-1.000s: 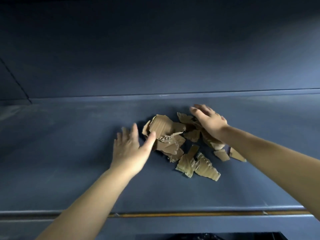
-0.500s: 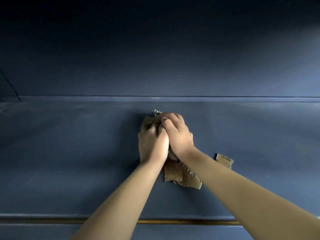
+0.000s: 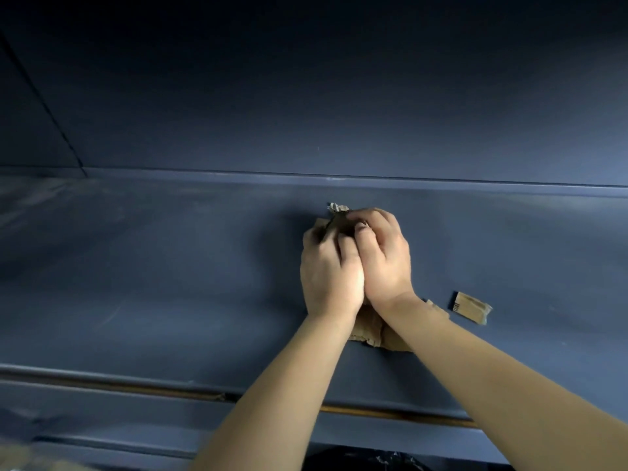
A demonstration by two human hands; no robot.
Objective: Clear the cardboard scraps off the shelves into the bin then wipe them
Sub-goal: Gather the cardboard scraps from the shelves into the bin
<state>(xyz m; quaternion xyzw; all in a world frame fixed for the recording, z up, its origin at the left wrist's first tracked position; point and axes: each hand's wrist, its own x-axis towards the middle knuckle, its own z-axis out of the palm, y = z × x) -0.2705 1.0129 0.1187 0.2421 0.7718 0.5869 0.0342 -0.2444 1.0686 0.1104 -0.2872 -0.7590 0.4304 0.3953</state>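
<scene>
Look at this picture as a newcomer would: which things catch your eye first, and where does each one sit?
Mid-shelf, the left hand and right hand press together, fingers curled round a bundle of cardboard scraps that pokes out above and below them. One stray scrap lies alone to their right on the dark blue shelf, apart from the bundle.
</scene>
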